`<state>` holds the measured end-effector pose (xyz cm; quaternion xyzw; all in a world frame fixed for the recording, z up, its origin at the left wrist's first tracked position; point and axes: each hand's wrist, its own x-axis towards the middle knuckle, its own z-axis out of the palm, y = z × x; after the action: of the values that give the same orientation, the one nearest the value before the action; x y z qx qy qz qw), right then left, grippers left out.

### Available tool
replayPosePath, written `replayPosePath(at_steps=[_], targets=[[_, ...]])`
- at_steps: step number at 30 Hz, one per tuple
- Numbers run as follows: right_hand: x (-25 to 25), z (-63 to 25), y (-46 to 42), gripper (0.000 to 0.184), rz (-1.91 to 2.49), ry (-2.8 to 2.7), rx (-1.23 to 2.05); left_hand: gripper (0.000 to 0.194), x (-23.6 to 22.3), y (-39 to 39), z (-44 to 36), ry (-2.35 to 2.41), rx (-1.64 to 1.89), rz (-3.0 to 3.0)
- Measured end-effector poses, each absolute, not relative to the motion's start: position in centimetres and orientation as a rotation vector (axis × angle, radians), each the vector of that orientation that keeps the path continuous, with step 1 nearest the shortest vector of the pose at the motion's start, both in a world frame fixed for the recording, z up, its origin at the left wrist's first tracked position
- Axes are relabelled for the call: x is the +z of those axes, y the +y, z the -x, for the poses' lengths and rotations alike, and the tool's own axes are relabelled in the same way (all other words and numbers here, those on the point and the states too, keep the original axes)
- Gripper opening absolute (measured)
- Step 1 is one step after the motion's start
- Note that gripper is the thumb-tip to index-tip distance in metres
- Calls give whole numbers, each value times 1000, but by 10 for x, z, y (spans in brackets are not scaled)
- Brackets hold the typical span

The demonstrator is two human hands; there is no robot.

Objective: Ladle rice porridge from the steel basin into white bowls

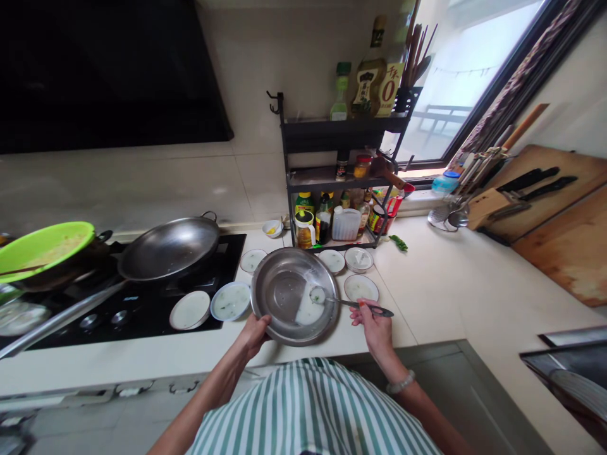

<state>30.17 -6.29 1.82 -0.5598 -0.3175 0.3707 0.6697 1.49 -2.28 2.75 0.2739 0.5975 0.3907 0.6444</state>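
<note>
My left hand [256,333] grips the near left rim of a steel basin [279,284], which is tilted so that a white, milky liquid [310,306] pools on its right side. In my right hand [372,322] is the dark handle of a ladle [317,294]; its bowl dips into the pool and holds some liquid with green bits. Around the basin stand several bowls of similar pale liquid, among them a blue-rimmed bowl [231,301] to the left and a bowl [361,288] just beyond my right hand.
A wok [171,248] rests on the black stove [190,291], beside a green colander [71,235]. Behind the basin stands a spice rack [341,183] with bottles. A knife block [486,205] and cutting boards [564,215] are at the right. Green leaves [399,242] lie on the counter.
</note>
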Motion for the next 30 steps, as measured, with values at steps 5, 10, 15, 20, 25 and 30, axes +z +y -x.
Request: replayPosePath(at_steps=[5, 10, 15, 20, 25, 30], targets=[[23, -306, -66, 42, 1228, -647, 834, 24, 25, -22, -14, 1367, 899, -626], [36, -326, -74, 33, 1191, -591, 801, 22, 25, -22, -14, 1371, 893, -629], [45, -360, -84, 29, 1207, -556, 666, 23, 30, -23, -15, 1371, 895, -608], [40, -381, -95, 32, 1297, -684, 487, 20, 36, -24, -18, 1372, 888, -591], [38, -380, -111, 28, 1445, -1044, 338, 20, 35, -24, -17, 1383, 895, -597], [46, -380, -123, 20, 1332, -1361, 211, 23, 34, -23, -18, 1390, 900, -599]])
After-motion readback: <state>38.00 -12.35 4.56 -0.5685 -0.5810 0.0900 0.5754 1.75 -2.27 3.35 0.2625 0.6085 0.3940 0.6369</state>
